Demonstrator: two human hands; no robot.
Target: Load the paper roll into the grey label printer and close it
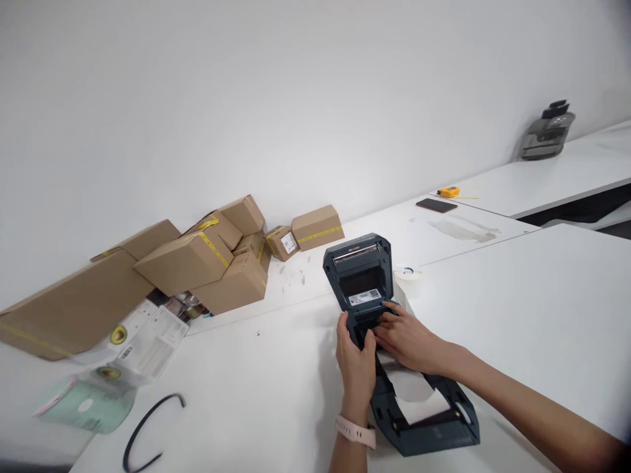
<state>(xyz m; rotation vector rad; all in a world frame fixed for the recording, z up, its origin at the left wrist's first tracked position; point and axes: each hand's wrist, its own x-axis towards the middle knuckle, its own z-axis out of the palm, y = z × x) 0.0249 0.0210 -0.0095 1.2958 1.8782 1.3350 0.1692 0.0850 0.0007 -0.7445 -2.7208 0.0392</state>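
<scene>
A dark label printer (424,433) lies on the white table with its lid (357,253) swung up. White label paper (421,397) runs out over its lower part. My left hand (355,361), with a pink watch band (353,431) at the wrist, is closed on the printer's left side, thumb inside the rim. My right hand (409,338) reaches into the middle of the printer with bent fingers close together. Its fingertips are partly hidden there, and I cannot make out what they pinch.
Several cardboard boxes (231,282) are piled along the wall at left, beside plastic packets (89,401). A black curved strip (140,430) lies front left. Behind the printer sit a paper roll (407,274), phone (436,205) and yellow tape measure (448,192). A dark bottle (547,135) stands far right.
</scene>
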